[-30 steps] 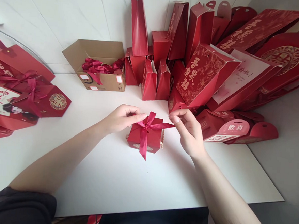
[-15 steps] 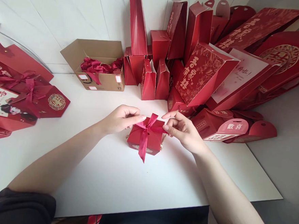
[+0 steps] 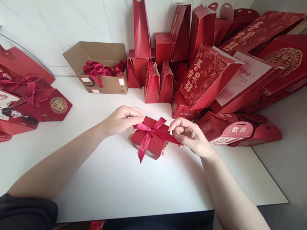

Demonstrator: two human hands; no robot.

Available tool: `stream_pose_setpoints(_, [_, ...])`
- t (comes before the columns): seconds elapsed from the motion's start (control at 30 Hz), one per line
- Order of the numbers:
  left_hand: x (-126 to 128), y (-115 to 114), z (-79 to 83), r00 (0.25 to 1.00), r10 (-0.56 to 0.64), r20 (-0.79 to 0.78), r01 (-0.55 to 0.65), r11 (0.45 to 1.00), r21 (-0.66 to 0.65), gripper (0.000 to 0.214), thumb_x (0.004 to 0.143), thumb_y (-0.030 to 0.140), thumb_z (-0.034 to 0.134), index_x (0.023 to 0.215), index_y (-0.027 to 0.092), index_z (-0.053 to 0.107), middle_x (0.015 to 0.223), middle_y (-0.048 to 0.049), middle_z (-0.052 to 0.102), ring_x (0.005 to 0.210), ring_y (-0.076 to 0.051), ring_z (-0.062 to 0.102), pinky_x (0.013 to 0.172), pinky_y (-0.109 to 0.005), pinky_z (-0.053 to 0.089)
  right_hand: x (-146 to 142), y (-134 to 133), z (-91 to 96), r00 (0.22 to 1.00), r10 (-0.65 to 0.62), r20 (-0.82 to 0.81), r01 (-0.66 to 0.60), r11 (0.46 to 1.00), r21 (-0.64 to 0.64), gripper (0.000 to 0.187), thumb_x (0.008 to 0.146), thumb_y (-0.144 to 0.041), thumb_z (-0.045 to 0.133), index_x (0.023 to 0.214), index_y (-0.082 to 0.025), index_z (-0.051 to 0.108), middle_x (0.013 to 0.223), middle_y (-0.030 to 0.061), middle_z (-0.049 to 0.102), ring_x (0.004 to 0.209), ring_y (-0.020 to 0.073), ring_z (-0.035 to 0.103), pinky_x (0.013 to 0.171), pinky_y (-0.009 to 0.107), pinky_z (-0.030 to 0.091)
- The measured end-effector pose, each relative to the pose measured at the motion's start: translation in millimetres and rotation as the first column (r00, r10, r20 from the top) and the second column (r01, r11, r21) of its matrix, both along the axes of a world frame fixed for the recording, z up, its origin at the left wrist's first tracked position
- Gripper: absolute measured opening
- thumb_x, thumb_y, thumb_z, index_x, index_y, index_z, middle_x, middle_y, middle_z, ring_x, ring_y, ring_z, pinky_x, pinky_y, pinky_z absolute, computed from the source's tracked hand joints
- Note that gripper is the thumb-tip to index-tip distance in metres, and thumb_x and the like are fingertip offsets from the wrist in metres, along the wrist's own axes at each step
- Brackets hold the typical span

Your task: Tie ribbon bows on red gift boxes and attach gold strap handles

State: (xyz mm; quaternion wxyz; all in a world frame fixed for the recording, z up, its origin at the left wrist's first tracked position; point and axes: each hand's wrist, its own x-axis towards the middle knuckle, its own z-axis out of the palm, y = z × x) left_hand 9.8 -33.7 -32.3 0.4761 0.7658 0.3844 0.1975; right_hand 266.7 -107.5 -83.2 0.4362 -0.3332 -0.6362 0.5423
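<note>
A small red gift box (image 3: 152,145) stands on the white table (image 3: 127,186) in front of me, tilted a little. A dark red satin ribbon (image 3: 149,131) is tied in a bow on its top, with one tail hanging down the front. My left hand (image 3: 123,119) pinches the left loop of the bow with closed fingers. On the right side my right hand (image 3: 190,135) is closed on the ribbon's other end, which runs out from the knot.
A brown cardboard box (image 3: 101,67) full of red ribbons sits at the back. Several red paper bags (image 3: 206,75) and folded boxes crowd the back right. More red bags with bows (image 3: 25,99) lie at the left edge. The table's right edge (image 3: 270,179) drops to a grey floor.
The box has turned and tipped slightly. My right hand moved in from holding the ribbon end out sideways and now grips it close to the knot; my left hand closed on the left loop.
</note>
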Motion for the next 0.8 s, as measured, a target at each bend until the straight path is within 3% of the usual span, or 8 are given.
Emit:
stream_pose_setpoints(0.13, [0.0,0.8,0.4,1.000,0.000,-0.018,0.000,1.000,0.010,0.033,0.088,0.030,0.054,0.063,0.015,0.068,0.076,-0.0029,0.053,0.065,-0.010,0.049,0.055,-0.025,0.037,-5.1,4.7,-4.6,0.967,-0.227,0.114,0.224,0.974,0.036,0.012,0.094,-0.031,0.055,0.098,-0.021,0.059,0.071,-0.0037,0.050,0.062,0.0093,0.045,0.059,0.024,0.036])
stream_pose_setpoints(0.23, [0.7,0.0,1.3,0.997,-0.055,-0.056,0.056,0.998,0.022,0.035,0.089,0.039,0.057,0.066,0.016,0.068,0.078,-0.0020,0.053,0.068,-0.011,0.051,0.061,-0.026,0.040,-9.8,7.4,-7.6,0.914,-0.365,0.175,0.355,0.931,0.085,0.021,0.094,-0.041,0.053,0.095,-0.021,0.060,0.088,0.0003,0.058,0.080,0.0130,0.053,0.073,0.027,0.042])
stream_pose_setpoints(0.33, [0.8,-0.8,2.3,0.991,-0.080,-0.106,0.086,0.995,0.047,0.031,0.084,0.042,0.063,0.067,0.016,0.065,0.081,-0.0009,0.053,0.067,-0.010,0.049,0.062,-0.026,0.039,-13.8,7.5,-8.8,0.934,-0.335,0.123,0.333,0.942,0.039,0.028,0.095,-0.046,0.050,0.105,-0.023,0.061,0.110,0.0036,0.061,0.100,0.0178,0.056,0.087,0.032,0.045])
stream_pose_setpoints(0.43, [0.6,-1.1,3.1,0.985,-0.094,-0.144,0.107,0.991,0.082,0.029,0.081,0.041,0.066,0.066,0.016,0.063,0.084,-0.0010,0.052,0.068,-0.010,0.047,0.063,-0.026,0.038,-16.6,5.9,-8.9,0.974,-0.225,-0.023,0.220,0.968,-0.119,0.038,0.096,-0.049,0.047,0.127,-0.028,0.051,0.129,0.0053,0.056,0.112,0.0205,0.056,0.093,0.037,0.048])
stream_pose_setpoints(0.5, [0.7,-1.3,3.1,0.985,-0.105,-0.140,0.118,0.989,0.088,0.032,0.082,0.041,0.064,0.064,0.016,0.060,0.084,-0.0013,0.052,0.069,-0.011,0.047,0.064,-0.026,0.038,-17.3,5.5,-9.6,0.978,-0.194,-0.081,0.176,0.966,-0.190,0.041,0.096,-0.050,0.044,0.131,-0.029,0.048,0.125,0.0058,0.059,0.108,0.0200,0.059,0.092,0.038,0.049])
stream_pose_setpoints(0.6, [0.6,-0.9,2.2,0.992,-0.076,-0.101,0.082,0.995,0.054,0.032,0.085,0.043,0.061,0.069,0.016,0.059,0.084,-0.0016,0.052,0.070,-0.011,0.049,0.066,-0.026,0.040,-16.4,7.5,-12.7,0.969,-0.216,-0.124,0.194,0.967,-0.167,0.038,0.097,-0.049,0.044,0.124,-0.025,0.052,0.106,0.0048,0.063,0.091,0.0170,0.062,0.087,0.035,0.049])
stream_pose_setpoints(0.7, [-3.3,4.7,0.8,0.996,-0.073,-0.041,0.074,0.997,0.009,0.027,0.085,0.045,0.061,0.091,0.019,0.059,0.096,-0.0043,0.058,0.083,-0.015,0.056,0.072,-0.028,0.046,-14.7,11.1,-16.8,0.958,-0.237,-0.159,0.217,0.967,-0.131,0.036,0.097,-0.049,0.044,0.120,-0.022,0.053,0.099,0.0036,0.063,0.076,0.0144,0.061,0.081,0.033,0.049])
stream_pose_setpoints(0.8, [-14.1,19.3,-2.0,0.970,-0.242,0.025,0.242,0.970,-0.007,0.051,0.076,0.042,0.071,0.120,0.023,0.054,0.127,-0.0093,0.055,0.116,-0.023,0.054,0.093,-0.035,0.047,-13.3,14.1,-18.9,0.954,-0.265,-0.142,0.246,0.959,-0.139,0.036,0.097,-0.049,0.044,0.117,-0.022,0.054,0.099,0.0036,0.063,0.075,0.0138,0.062,0.080,0.032,0.049])
